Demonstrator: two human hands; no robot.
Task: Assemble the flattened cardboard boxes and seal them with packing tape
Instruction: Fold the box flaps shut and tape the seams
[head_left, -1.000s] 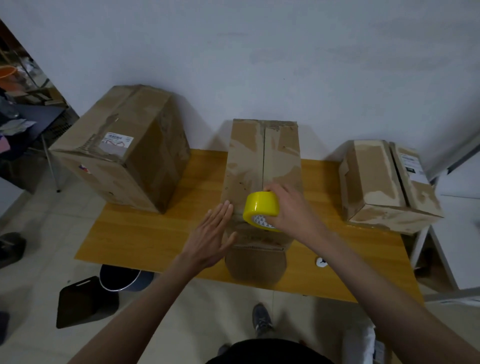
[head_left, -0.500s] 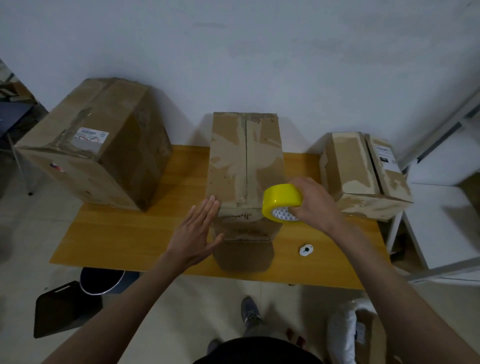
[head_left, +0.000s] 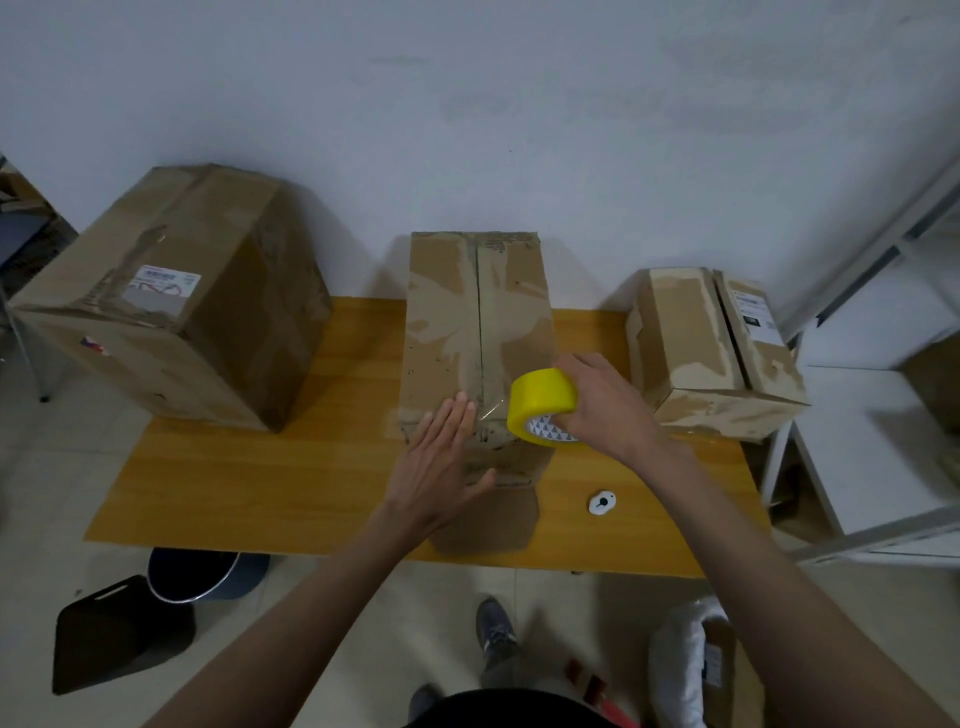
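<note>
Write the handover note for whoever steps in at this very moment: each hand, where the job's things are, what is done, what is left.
Left hand: flat, pressing the near end of the middle box.
Right hand: gripping the yellow tape roll at that box's near right corner.
Three boxes stand assembled on the wooden table.
Done: clear tape started at the near edge.
Left: run tape along the centre seam, which looks untaped. Left box and right box: fresh tape cannot be told.

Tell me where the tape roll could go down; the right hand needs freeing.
Bare table lies between the big left box and the front edge. A smaller patch sits by the white disc. The middle box area is crowded by both hands.
</note>
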